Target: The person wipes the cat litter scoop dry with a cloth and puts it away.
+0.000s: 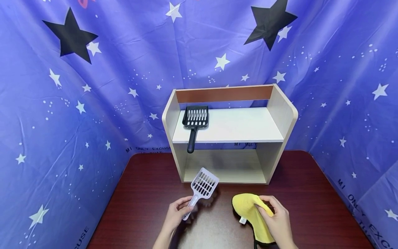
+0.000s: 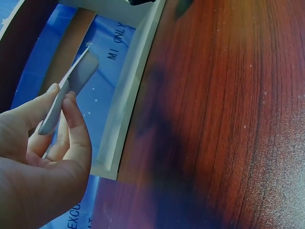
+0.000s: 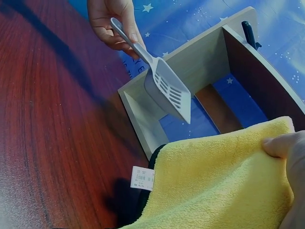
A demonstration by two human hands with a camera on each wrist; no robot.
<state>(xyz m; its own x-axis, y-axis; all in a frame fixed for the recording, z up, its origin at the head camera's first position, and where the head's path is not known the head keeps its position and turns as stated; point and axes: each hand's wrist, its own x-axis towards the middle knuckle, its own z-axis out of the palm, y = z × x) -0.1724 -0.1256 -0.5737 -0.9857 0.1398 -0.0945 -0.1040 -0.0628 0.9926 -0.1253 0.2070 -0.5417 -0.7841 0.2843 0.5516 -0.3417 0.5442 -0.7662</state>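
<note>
Overall, a starry blue curtain (image 1: 102, 114) encloses the red-brown table (image 1: 130, 207), its surface glossy at the front. At the back I note the shelf (image 1: 242, 124). The right hand (image 1: 278, 221) pinches a yellow cloth (image 1: 253, 211) near the table's front. A black scoop (image 1: 193, 129) occupies the upper board, handle overhanging. The left hand (image 1: 177, 213), fingers curled, grips a white scoop (image 1: 196, 197) by its handle, before the shelf. A tag (image 1: 243, 220) hangs from the cloth.

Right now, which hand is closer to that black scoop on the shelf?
Left. The left hand, holding the white scoop, is in front of and below the black scoop; the right hand, holding the yellow cloth, is farther to the right.
</note>
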